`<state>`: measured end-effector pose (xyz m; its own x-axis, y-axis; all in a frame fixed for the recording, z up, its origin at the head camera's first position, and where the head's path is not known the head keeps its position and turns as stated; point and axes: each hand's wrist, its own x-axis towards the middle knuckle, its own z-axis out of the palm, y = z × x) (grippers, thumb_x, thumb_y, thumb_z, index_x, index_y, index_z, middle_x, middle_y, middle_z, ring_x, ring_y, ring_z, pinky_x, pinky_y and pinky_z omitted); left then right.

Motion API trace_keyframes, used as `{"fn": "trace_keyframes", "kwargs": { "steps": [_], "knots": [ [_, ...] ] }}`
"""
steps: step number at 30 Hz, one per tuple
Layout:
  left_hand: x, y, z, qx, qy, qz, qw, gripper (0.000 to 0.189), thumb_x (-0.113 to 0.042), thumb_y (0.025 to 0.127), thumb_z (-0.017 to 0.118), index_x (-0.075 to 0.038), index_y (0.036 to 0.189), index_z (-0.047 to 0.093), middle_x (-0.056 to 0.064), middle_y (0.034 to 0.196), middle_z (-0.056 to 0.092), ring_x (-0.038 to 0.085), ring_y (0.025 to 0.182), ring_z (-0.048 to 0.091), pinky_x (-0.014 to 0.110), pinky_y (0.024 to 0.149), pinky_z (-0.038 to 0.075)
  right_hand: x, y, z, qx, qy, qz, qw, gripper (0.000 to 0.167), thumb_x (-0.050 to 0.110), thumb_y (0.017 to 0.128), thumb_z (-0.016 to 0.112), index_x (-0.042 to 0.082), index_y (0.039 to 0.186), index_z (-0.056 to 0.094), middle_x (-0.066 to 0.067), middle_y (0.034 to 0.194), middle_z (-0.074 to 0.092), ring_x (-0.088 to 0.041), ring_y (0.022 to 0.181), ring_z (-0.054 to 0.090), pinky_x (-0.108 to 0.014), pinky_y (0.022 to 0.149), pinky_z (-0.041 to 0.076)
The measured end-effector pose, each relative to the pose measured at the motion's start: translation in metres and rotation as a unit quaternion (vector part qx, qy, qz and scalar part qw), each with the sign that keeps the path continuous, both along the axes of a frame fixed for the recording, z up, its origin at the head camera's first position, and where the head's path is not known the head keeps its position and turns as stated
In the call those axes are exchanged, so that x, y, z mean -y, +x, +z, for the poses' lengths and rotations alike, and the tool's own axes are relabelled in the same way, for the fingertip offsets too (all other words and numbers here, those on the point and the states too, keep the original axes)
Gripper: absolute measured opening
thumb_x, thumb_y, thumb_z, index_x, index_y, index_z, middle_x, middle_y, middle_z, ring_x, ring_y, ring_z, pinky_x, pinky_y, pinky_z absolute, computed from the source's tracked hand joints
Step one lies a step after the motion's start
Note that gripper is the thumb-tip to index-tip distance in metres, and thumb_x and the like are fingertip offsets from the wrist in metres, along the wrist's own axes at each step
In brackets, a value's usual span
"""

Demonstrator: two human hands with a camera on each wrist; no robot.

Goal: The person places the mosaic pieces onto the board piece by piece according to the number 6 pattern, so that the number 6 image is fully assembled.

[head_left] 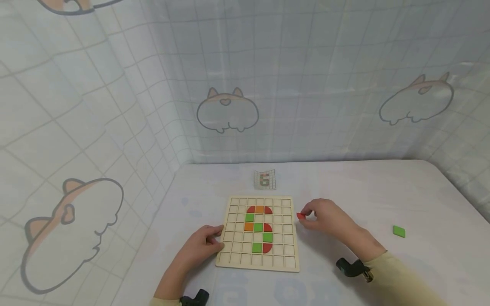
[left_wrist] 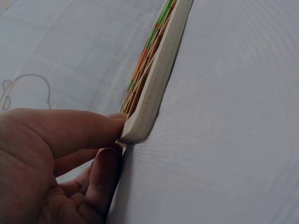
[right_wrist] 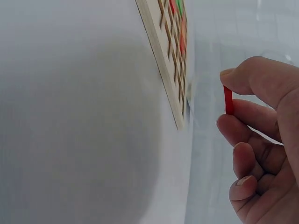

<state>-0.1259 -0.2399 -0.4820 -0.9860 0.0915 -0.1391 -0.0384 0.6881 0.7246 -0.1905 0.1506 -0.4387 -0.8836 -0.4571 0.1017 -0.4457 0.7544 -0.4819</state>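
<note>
A wooden grid board [head_left: 233,257] lies on the table with green, orange and red tiles in several of its cells. My left hand [head_left: 200,246] is at the board's left side. In the left wrist view, the thumb [left_wrist: 88,128] and a finger beneath it pinch the board's edge. Just off the board's right side, my right hand [head_left: 331,219] holds a red tile [head_left: 300,216] between thumb and fingertips. The right wrist view shows that red tile [right_wrist: 228,101] edge-on, above the table, with the other fingers curled loosely below.
Behind the board lies a small paper card [head_left: 265,180] with a printed grid pattern. A green diamond-shaped tile [head_left: 399,231] rests on the table [head_left: 440,263], right of my right forearm. A patterned curtain [head_left: 306,85] stands along the back and sides.
</note>
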Motion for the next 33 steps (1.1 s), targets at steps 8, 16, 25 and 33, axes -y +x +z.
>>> {"fn": "trace_keyframes", "kwargs": {
  "steps": [8, 16, 25, 33],
  "knots": [
    [0.0, 0.001, 0.001, 0.006, -0.003, 0.005, 1.0, 0.057, -0.02, 0.081, 0.082, -0.009, 0.134, 0.063, -0.003, 0.106, 0.062, 0.012, 0.081, 0.057, 0.032, 0.07, 0.047, 0.035, 0.005, -0.005, -0.002, 0.002, 0.037, 0.9993, 0.01, 0.024, 0.082, 0.079, 0.018, 0.089, 0.077, 0.016, 0.079, 0.064, -0.013, 0.074, 0.056, -0.027, 0.067, 0.047],
    [-0.001, 0.0, 0.002, 0.008, 0.001, 0.003, 1.0, 0.057, -0.02, 0.081, 0.082, -0.009, 0.134, 0.063, -0.002, 0.107, 0.062, 0.012, 0.081, 0.057, 0.033, 0.07, 0.047, 0.062, 0.01, -0.007, -0.001, 0.012, 0.065, 0.9978, 0.013, 0.03, 0.083, 0.078, 0.02, 0.091, 0.077, 0.014, 0.084, 0.067, -0.01, 0.082, 0.055, -0.029, 0.074, 0.049],
    [-0.001, -0.001, 0.002, 0.003, 0.0, 0.001, 1.0, 0.057, -0.019, 0.081, 0.082, -0.009, 0.134, 0.063, -0.002, 0.107, 0.062, 0.012, 0.081, 0.057, 0.032, 0.07, 0.047, 0.087, 0.016, -0.01, -0.017, 0.002, 0.117, 0.993, 0.014, 0.029, 0.084, 0.078, 0.016, 0.088, 0.077, 0.011, 0.082, 0.067, -0.009, 0.079, 0.056, -0.03, 0.076, 0.049],
    [-0.001, 0.0, 0.002, 0.01, 0.0, 0.006, 0.9999, 0.057, -0.02, 0.081, 0.082, -0.01, 0.134, 0.063, -0.002, 0.107, 0.062, 0.012, 0.081, 0.057, 0.032, 0.07, 0.047, 0.108, 0.024, -0.015, -0.001, 0.006, 0.146, 0.9893, 0.017, 0.035, 0.087, 0.074, 0.019, 0.091, 0.077, 0.015, 0.081, 0.063, -0.005, 0.079, 0.055, -0.027, 0.077, 0.048]
  ]
}}
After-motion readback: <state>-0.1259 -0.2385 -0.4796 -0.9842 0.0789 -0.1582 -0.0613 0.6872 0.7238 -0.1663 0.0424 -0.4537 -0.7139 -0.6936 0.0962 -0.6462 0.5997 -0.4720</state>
